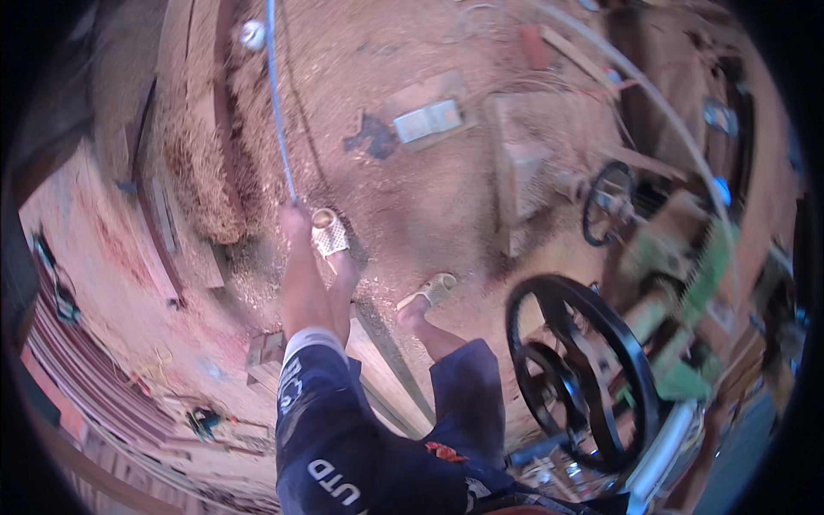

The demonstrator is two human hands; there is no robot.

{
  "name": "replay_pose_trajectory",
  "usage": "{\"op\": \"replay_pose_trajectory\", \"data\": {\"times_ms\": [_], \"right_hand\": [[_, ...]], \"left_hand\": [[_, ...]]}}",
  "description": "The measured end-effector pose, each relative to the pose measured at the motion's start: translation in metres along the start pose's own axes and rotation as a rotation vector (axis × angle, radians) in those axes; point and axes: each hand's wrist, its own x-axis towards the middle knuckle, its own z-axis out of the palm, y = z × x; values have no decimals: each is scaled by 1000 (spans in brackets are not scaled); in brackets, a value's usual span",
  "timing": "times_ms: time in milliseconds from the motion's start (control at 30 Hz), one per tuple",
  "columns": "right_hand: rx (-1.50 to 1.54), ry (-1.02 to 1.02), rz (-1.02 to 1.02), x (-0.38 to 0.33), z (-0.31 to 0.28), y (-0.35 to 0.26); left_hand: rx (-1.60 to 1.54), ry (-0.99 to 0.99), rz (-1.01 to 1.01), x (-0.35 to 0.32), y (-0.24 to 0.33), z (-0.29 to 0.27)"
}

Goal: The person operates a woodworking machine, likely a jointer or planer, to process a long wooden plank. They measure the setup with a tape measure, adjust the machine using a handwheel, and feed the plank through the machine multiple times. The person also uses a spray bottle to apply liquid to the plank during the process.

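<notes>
My left hand (296, 220) reaches forward and down beside my left sandal, its fingers closed around the near end of a long thin blue pole or hose (277, 94). I cannot tell whether it is stiff. It runs away from me to the top edge of the view, with a thin shadow on the floor to its right. Blur hides the single fingers. My right hand does not show. My feet, in pale sandals (329, 233), stand apart on a floor strewn with sawdust (412, 206).
To the right stands a green machine (687, 292) with a large black handwheel (592, 369) and a smaller handwheel (608, 202). Ahead lie a pale blue box-like object (427, 121) and a dark rag-like piece (372, 137). Long timbers (225, 129) line the left; a beam (386, 369) lies beneath me.
</notes>
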Motion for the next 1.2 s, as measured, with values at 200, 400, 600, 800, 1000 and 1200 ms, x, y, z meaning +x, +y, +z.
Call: {"op": "replay_pose_trajectory", "data": {"times_ms": [200,400,600,800,1000,1200], "right_hand": [[146,-83,191,8,22,-40],[-20,72,-242,12,-8,-34],[164,139,-328,-12,-45,-45],[334,62,-249,-34,-36,33],[355,-15,-143,-62,58,103],[816,367,-205,-123,111,50]], "left_hand": [[-864,-420,-254,-130,12,-196],[-1601,-716,-184,-333,146,-429],[-1715,-390,411,-563,313,-522],[-1317,-838,856,-679,376,-530],[-946,-658,966,-699,404,-504],[-624,-690,1195,-744,480,-464]]}}
